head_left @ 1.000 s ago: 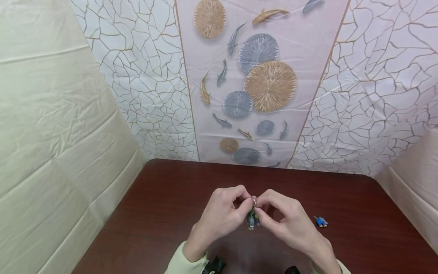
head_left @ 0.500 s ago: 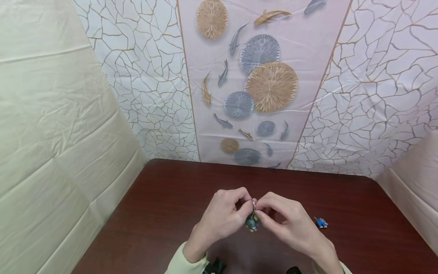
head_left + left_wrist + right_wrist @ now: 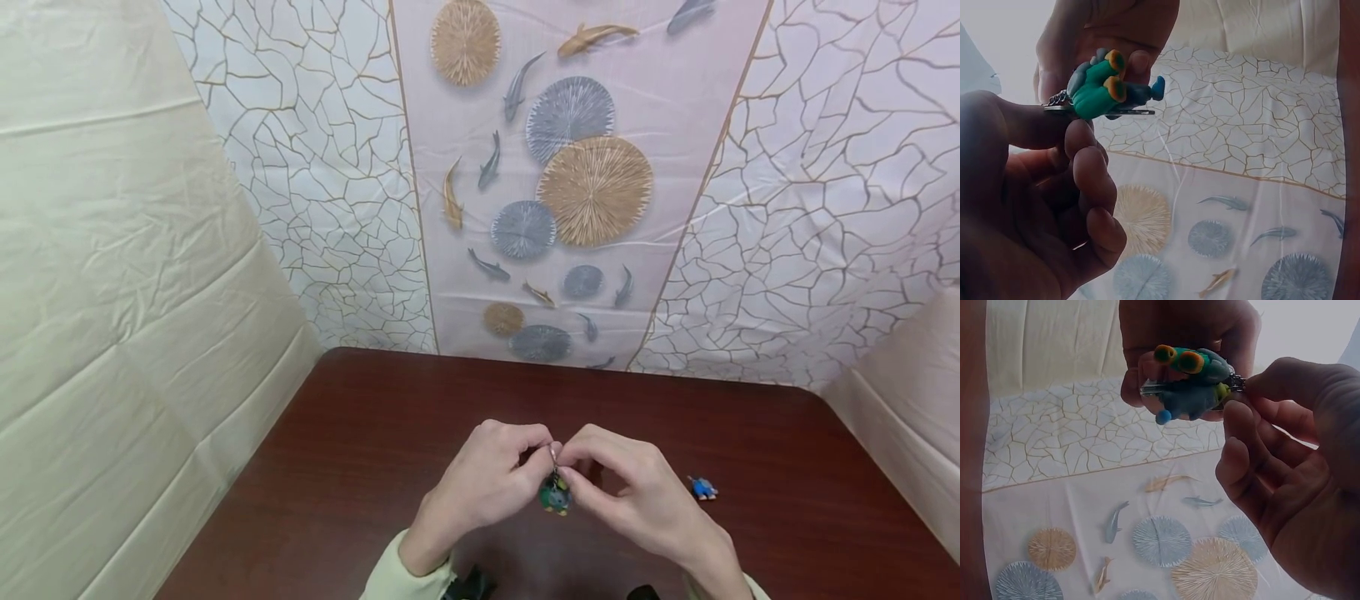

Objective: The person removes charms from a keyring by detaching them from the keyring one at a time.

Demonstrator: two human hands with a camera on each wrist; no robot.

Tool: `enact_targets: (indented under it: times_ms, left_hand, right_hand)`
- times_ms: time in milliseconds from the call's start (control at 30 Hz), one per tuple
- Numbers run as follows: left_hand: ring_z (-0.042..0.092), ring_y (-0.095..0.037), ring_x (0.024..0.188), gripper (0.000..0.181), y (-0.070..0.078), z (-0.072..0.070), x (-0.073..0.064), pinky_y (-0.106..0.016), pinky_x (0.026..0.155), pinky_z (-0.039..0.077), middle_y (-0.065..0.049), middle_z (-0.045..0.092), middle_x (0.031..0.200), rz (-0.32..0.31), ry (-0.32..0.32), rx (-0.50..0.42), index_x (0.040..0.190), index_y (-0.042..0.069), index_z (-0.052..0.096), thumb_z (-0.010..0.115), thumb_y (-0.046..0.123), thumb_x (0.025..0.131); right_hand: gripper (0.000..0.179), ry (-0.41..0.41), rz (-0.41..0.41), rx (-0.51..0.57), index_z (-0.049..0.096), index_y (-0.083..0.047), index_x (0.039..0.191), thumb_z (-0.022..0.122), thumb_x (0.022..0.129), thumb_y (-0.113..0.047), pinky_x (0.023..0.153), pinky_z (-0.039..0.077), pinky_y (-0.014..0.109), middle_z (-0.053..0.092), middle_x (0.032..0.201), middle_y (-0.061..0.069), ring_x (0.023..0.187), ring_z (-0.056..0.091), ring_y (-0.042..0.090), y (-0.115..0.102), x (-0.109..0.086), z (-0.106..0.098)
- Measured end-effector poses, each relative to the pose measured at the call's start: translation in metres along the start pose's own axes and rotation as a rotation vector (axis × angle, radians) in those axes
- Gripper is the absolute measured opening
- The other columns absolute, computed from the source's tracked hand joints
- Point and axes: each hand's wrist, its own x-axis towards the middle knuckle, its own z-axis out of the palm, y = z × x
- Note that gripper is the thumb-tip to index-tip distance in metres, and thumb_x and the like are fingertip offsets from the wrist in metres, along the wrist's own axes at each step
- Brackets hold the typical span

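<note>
Both hands meet above the table, around a small keychain (image 3: pixel 555 498) with dangling toy figures. My left hand (image 3: pixel 483 475) pinches its metal ring (image 3: pixel 553 452) between thumb and index finger. From the other side my right hand (image 3: pixel 637 483) pinches near where the short chain (image 3: pixel 1235 382) joins the ring. One figure (image 3: pixel 1094 90) is green and grey with orange-rimmed feet. Beside it in the right wrist view hangs a dark blue figure (image 3: pixel 1191 400) with a yellow-green part. A thin flat metal piece (image 3: pixel 1141 112) shows by the figures; fingers partly hide the ring.
A small blue toy figure (image 3: pixel 703 489) lies on the dark red-brown table (image 3: pixel 360 442), right of the right hand. Patterned cloth with fish and round leaves (image 3: pixel 592 192) hangs behind the table. Cream cloth (image 3: pixel 150 333) covers the left side.
Both hands have come slightly lower, still pinching the keychain. Its figures have turned, so the green and grey one now faces the head camera more. The blue figure lies where it was.
</note>
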Motion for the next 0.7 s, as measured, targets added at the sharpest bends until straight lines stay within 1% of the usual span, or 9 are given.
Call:
enact_targets:
  times_ms: [100,233,333,433,500,567,633,700]
  left_hand:
    - [0.035,0.006,0.05,0.024,0.0004,-0.0021,0.0001,-0.01,0.047,0.027,0.015,0.043,0.053,-0.002,-0.043,0.004,0.068,0.022,0.063,0.054,0.013,0.089]
    - [0.036,0.007,0.049,0.024,0.0008,-0.0052,-0.0002,-0.01,0.048,0.028,0.016,0.042,0.052,-0.006,-0.088,-0.008,0.067,0.022,0.063,0.054,0.012,0.087]
    - [0.035,0.005,0.049,0.025,0.0002,-0.0064,-0.0002,-0.011,0.047,0.027,0.016,0.04,0.052,-0.002,-0.107,-0.021,0.065,0.022,0.061,0.054,0.012,0.087]
    - [0.033,0.006,0.048,0.025,-0.0011,-0.0074,-0.0005,-0.011,0.046,0.026,0.016,0.038,0.052,0.02,-0.124,-0.035,0.065,0.022,0.058,0.053,0.011,0.087]
    - [0.031,0.007,0.048,0.024,-0.002,-0.0081,-0.0008,-0.011,0.046,0.025,0.014,0.037,0.052,0.054,-0.129,-0.03,0.065,0.021,0.057,0.053,0.01,0.087]
    - [0.031,0.008,0.05,0.023,-0.0026,-0.0086,-0.0009,-0.009,0.048,0.026,0.013,0.04,0.055,0.112,-0.115,-0.007,0.068,0.02,0.059,0.053,0.009,0.087]
    - [0.036,0.007,0.055,0.02,-0.0027,-0.0085,-0.001,-0.006,0.052,0.03,0.011,0.048,0.06,0.186,-0.077,0.03,0.072,0.018,0.063,0.055,0.008,0.088]
    - [0.044,0.005,0.061,0.017,-0.0026,-0.0076,-0.0008,-0.005,0.059,0.035,0.01,0.057,0.069,0.254,-0.019,0.065,0.079,0.017,0.067,0.057,0.007,0.088]
  right_hand:
    - [0.028,-0.004,-0.007,0.007,0.064,-0.01,0.093,0.071,0.077,0.012,0.061,0.045,0.009,0.06,0.082,-0.004,0.068,0.054,0.0,-0.001,-0.0001,0.0013]
    - [0.034,-0.003,0.001,0.016,0.063,-0.011,0.092,0.07,0.071,0.015,0.058,0.044,0.011,0.058,0.081,-0.005,0.067,0.052,0.0,-0.0022,0.0001,0.0035]
    - [0.038,0.004,0.014,0.024,0.062,-0.011,0.09,0.068,0.066,0.018,0.057,0.043,0.011,0.056,0.079,-0.006,0.066,0.051,0.0,-0.0027,0.0002,0.0051]
    - [0.039,0.012,0.026,0.027,0.061,-0.011,0.09,0.067,0.065,0.019,0.055,0.042,0.011,0.055,0.078,-0.007,0.065,0.05,0.0,-0.0032,-0.0002,0.0056]
    - [0.04,0.017,0.036,0.03,0.061,-0.012,0.089,0.067,0.065,0.019,0.054,0.041,0.01,0.055,0.077,-0.007,0.064,0.049,-0.001,-0.0036,-0.0005,0.0052]
    - [0.04,0.024,0.041,0.021,0.06,-0.012,0.088,0.067,0.064,0.019,0.053,0.041,0.01,0.055,0.076,-0.008,0.063,0.049,-0.001,-0.0043,-0.0006,0.0043]
    - [0.04,0.029,0.045,0.004,0.06,-0.013,0.087,0.067,0.064,0.018,0.053,0.04,0.009,0.055,0.075,-0.009,0.062,0.048,-0.002,-0.0051,-0.0003,0.0032]
    - [0.039,0.036,0.046,-0.008,0.06,-0.013,0.087,0.067,0.064,0.018,0.053,0.04,0.009,0.055,0.075,-0.009,0.062,0.048,-0.002,-0.006,0.0,0.0018]
